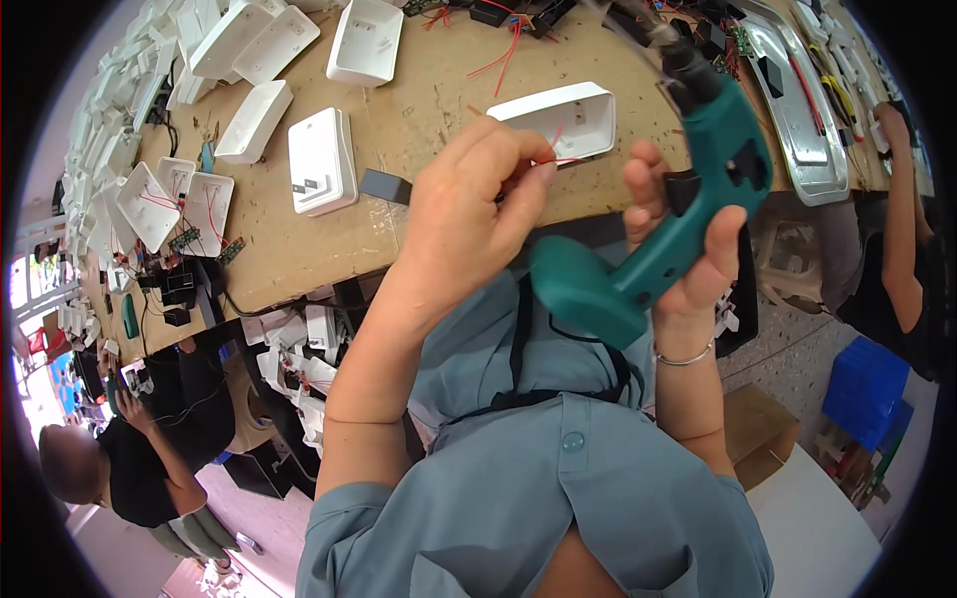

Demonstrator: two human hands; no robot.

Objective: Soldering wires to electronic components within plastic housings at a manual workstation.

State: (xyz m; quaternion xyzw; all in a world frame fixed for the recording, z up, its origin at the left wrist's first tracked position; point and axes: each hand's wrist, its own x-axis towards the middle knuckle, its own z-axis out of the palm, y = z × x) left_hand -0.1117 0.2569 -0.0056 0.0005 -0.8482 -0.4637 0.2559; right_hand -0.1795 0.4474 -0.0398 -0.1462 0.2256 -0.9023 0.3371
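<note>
My right hand is wrapped around the handle of a green cordless screwdriver, lifted above the table's front edge. Its dark chuck points away from me, up toward the far side, and the tip is smeared by motion. My left hand has thumb and fingers pinched together at the near side of an open white plastic housing. A thin red wire comes out at those fingertips; the hand itself hides part of the housing. Left of that hand lie a small black block and a closed white plug-in case with two metal prongs.
White housings crowd the far left. Open cases with red wires and circuit boards lie at the left edge. A metal tray stands at the right, near pliers. Two other people work at the left and right sides.
</note>
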